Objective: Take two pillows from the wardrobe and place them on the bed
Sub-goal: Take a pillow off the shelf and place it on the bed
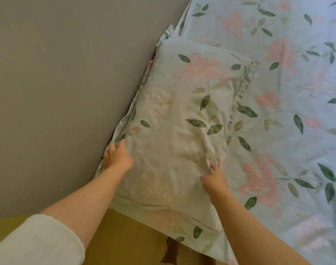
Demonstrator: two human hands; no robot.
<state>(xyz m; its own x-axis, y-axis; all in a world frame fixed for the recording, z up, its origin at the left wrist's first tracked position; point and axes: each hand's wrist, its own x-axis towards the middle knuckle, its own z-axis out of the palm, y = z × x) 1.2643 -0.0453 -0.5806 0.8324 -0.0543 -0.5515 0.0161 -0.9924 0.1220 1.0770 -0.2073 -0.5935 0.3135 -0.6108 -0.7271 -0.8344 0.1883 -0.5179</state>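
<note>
Cream floral pillow [182, 121] lies on the bed [287, 111] against the wall [67, 73], gripped at its wall-side edge by the curled fingers of the left hand [116, 155] and pinched opposite by the right hand [214, 176], so placing seems nearly done and letting go comes next.

Pillow [182, 104] in floral case, pink flowers and green leaves, lies on bed [297, 92] with same-pattern sheet. Long side of pillow runs along grey wall [58, 83]. Left grip [116, 156] holds pillow edge on wall side, thumb on top of fabric. Right grip [214, 177] pinches bunched, wrinkled fabric at opposite edge. White sleeve [35, 243] pushed up on left arm. Near end of pillow hangs over ochre surface [125, 236].
</note>
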